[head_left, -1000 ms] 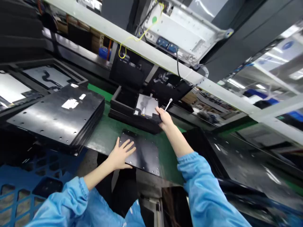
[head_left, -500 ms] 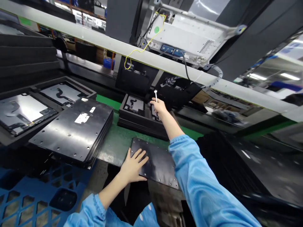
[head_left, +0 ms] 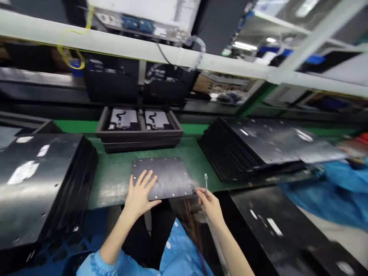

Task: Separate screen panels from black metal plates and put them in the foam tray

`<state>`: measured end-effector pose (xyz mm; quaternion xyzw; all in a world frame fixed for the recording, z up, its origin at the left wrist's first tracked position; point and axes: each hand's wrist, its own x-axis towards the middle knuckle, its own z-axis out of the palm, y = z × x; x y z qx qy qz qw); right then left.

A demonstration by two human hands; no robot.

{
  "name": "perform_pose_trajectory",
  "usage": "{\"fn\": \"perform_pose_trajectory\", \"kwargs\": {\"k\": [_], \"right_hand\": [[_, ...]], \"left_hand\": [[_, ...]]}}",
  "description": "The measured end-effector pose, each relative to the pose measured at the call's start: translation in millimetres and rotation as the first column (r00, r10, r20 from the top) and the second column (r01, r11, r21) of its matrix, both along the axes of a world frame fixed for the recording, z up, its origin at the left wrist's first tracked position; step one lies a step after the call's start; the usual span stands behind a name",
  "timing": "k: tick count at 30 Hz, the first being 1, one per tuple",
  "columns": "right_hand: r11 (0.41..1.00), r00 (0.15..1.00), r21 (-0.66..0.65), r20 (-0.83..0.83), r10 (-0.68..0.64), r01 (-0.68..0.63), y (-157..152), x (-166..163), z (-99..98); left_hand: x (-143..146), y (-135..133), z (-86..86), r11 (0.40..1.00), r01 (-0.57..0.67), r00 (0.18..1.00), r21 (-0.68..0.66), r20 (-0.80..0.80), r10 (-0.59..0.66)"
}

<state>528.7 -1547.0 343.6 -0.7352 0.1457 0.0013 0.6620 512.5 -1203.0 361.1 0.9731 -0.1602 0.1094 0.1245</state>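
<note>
One dark panel (head_left: 172, 178), left grip (head_left: 139, 196) spread flat atop, right grip (head_left: 211, 205) at corner, clasping slim tool (head_left: 206, 179)

We see factory workshop; long green worktop (head_left: 112, 184) spread before us; stack of black panels (head_left: 37, 184) at 10 o'clock, second stack (head_left: 276, 142) at 2; parts trays (head_left: 126, 135) at 11; ceiling light (head_left: 244, 46) at 1.

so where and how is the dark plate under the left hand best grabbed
Probably by the near edge, from the wearer's side: the dark plate lies flat on the green bench, that edge roughly at the bench's front, so its underside may be reachable.
</note>
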Motion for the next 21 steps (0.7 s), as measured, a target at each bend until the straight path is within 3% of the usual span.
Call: {"fn": "perform_pose_trajectory", "kwargs": {"k": [4, 11, 13, 16, 21], "right_hand": [[0.994, 0.996, 0.077, -0.055, -0.074, 0.078, -12, -19, -10.5], [0.999, 0.996, 0.017, 0.088, 0.033, -0.034, -18, -18, -7.3], [0.987, 0.994, 0.142, 0.093, 0.058, -0.071, -15, -25, -7.8], [0.924, 0.998, 0.38, -0.024, 0.057, -0.044, -6, -33, -6.9], [0.881, 1.0, 0.473, 0.018, 0.01, -0.017, 2, -37, -9.5]], "left_hand": [[4, -17, 3.9, 0.997, 0.042, 0.998, 0.065, 0.04, -0.044], [-22, -34, -2.4, 0.978, 0.134, 0.985, 0.157, 0.087, -0.149], [-27, -33, -0.4, 0.975, 0.146, 0.984, 0.169, 0.08, -0.161], [-29, -33, 4.6, 0.973, 0.143, 0.985, 0.18, 0.065, -0.157], [-26, -32, 9.6, 0.969, 0.174, 0.982, 0.175, 0.048, -0.184]]}}
